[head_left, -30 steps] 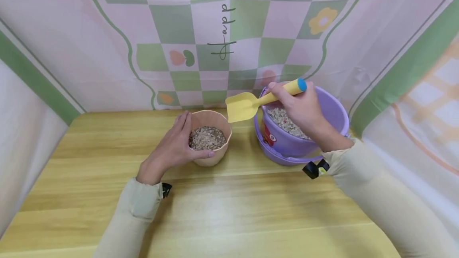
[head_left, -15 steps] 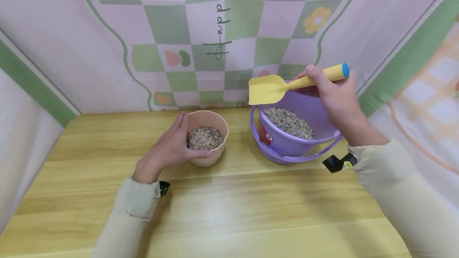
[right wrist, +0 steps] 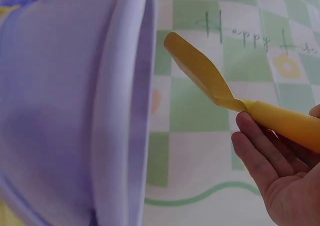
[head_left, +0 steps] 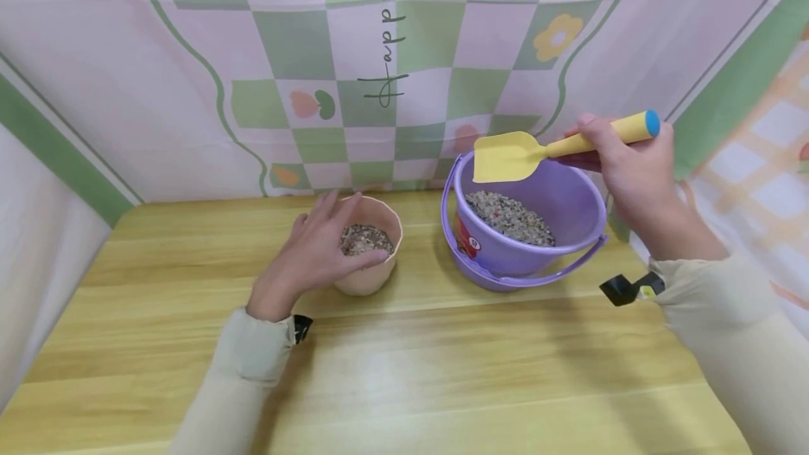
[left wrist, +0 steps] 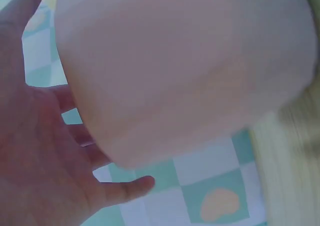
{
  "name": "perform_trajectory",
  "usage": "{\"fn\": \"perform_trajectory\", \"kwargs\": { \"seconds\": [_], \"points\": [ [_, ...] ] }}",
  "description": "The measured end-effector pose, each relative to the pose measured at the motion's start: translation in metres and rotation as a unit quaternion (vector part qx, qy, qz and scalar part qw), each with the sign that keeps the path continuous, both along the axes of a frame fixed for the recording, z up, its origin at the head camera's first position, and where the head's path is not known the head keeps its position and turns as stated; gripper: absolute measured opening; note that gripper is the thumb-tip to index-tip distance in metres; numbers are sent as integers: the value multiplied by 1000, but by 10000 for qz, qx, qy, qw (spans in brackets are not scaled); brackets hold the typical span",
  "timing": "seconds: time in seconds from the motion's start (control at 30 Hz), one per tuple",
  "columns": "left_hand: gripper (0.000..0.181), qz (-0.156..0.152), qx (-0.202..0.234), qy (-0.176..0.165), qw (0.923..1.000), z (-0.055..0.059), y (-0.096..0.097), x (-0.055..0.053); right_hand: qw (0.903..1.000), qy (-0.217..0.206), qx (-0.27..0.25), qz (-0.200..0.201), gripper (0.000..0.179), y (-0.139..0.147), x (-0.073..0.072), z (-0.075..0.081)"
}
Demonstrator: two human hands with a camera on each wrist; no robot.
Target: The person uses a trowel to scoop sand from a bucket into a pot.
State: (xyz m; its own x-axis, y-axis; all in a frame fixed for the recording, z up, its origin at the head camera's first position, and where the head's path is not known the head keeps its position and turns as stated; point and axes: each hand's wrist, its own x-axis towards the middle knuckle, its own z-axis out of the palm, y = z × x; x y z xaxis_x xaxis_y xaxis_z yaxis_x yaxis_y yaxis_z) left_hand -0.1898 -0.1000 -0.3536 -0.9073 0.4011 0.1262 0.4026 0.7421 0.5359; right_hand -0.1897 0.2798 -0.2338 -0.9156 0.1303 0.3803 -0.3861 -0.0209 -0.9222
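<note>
The yellow scoop (head_left: 508, 157) in your right hand (head_left: 638, 174) is probably light, stiff plastic, smooth enough to twist a little, so the thick handle, gripped as you have it between thumb and fingers, is the sound place to hold. It hangs over the far left rim of the purple bucket (head_left: 496, 248), apart from it, with a broad, squarish blade, a narrow neck, a blue handle end, and no grains showing on the upper face. Your left hand (head_left: 316, 248) lies loosely around the left side of the peach pot (head_left: 366, 281), fingers spread rather than clamped; how firmly it touches, you cannot tell. That thin-walled pot likely flexes, so steady it low on its wall. Speckled grains (head_left: 513, 220) partly fill the bucket, on the tabletop (head_left: 404, 378) at right.
</note>
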Motion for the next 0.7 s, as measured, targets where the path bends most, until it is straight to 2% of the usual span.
{"fn": "perform_trajectory", "kwargs": {
  "seconds": [0.17, 0.33, 0.4, 0.57, 0.7],
  "points": [
    [91, -302, -110, 512, 9982, 7, 21, -4, 9994, -241, 138, -186, 20, 11, -4, -6],
    [79, -465, -433, 1109, 9918, 15, 40, -4, 9985, -393, 264, -287, 13, 19, -8, -13],
    [76, -558, -380, 1156, 9910, 16, 46, -4, 9977, -480, 358, -321, 13, 22, -9, -15],
    [72, -882, 10, 1004, 9910, 20, 61, -5, 9946, -709, 626, -434, 11, 28, -9, -17],
    [72, -926, 57, 943, 9912, 23, 74, -5, 9936, -742, 752, -411, 9, 31, -9, -18]
  ]
}}
